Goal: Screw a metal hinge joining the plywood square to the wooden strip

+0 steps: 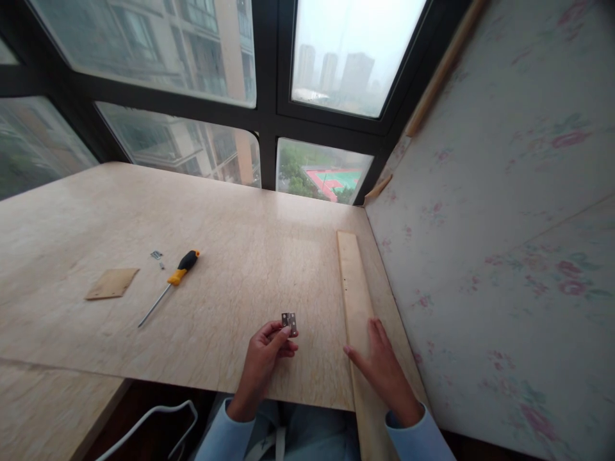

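Between the thumb and fingers of my left hand (270, 349) is a small metal hinge (289, 322), its screw holes showing. My right hand (382, 365) lies over a long wooden plank (354, 291), thumb at the left edge and fingers near the right edge. Two small dark holes show in the plank beyond the hand. On the tabletop to the left is a screwdriver (175, 278) with a black and yellow handle. Several small screws (156, 255) lie beside it. A thin brown square piece (111, 283) rests farther left.
The marbled tabletop (250, 256) runs back to dark-framed windows (269, 115). A floral-papered wall (480, 224) borders the right side. The plank's near end reaches past the table's front edge. A white bent tube (154, 413) is below the table at lower left.
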`<state>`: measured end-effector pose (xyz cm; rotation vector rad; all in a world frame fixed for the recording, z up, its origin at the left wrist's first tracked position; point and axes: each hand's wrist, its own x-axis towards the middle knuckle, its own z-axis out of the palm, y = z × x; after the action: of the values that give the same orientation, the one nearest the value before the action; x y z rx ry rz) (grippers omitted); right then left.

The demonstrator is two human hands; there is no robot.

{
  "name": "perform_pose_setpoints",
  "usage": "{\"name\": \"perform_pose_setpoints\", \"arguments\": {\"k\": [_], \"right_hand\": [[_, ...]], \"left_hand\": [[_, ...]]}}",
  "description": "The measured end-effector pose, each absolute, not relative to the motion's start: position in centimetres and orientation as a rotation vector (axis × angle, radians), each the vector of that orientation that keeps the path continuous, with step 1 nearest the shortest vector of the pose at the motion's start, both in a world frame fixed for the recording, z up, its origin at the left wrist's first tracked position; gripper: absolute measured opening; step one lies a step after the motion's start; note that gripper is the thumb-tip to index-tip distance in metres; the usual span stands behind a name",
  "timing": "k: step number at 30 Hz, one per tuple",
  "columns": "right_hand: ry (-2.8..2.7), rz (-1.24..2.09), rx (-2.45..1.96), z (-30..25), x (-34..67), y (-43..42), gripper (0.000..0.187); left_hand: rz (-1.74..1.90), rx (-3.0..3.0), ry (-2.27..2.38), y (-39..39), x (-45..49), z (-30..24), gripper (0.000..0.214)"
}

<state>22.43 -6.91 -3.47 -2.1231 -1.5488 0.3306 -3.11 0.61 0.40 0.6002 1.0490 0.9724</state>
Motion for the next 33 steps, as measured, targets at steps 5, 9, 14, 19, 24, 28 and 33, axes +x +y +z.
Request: {"name": "perform_pose_setpoints", "arguments": {"k": [5,9,14,19,24,28,33], "right_hand": [[-1.583,0.444,-2.139,-3.0,23.9,-7.1,0.08],[-1.593,0.419,-2.124,-3.1,23.6,-7.5,0.078],[-1.605,0.381,-2.12,-3.4,22.7,-8.0,0.072],[-1.595,0.427,-2.12,-3.2,22.7,-8.4,0.071],[-1.582,0.429,-2.1,-3.3,22.8,-8.7,0.07],[-1.572,0.406,-2.081,-3.5,22.8,-8.9,0.07],[-1.576,0.38,-2.073,-3.5,22.9,-8.9,0.07]], "left_hand": [[0.919,0.723,1.054,2.9,-1.6,1.3,0.047],[0.867,0.825,1.024,5.7,1.7,1.7,0.046],[0.812,0.878,0.968,9.5,7.0,1.1,0.039],[0.775,0.905,0.983,11.4,10.5,0.0,0.029],[0.728,0.934,0.987,11.7,11.3,-0.6,0.029],[0.709,0.942,1.007,11.7,11.1,-0.8,0.031],[0.701,0.962,1.017,11.4,10.9,-1.1,0.033]]}}
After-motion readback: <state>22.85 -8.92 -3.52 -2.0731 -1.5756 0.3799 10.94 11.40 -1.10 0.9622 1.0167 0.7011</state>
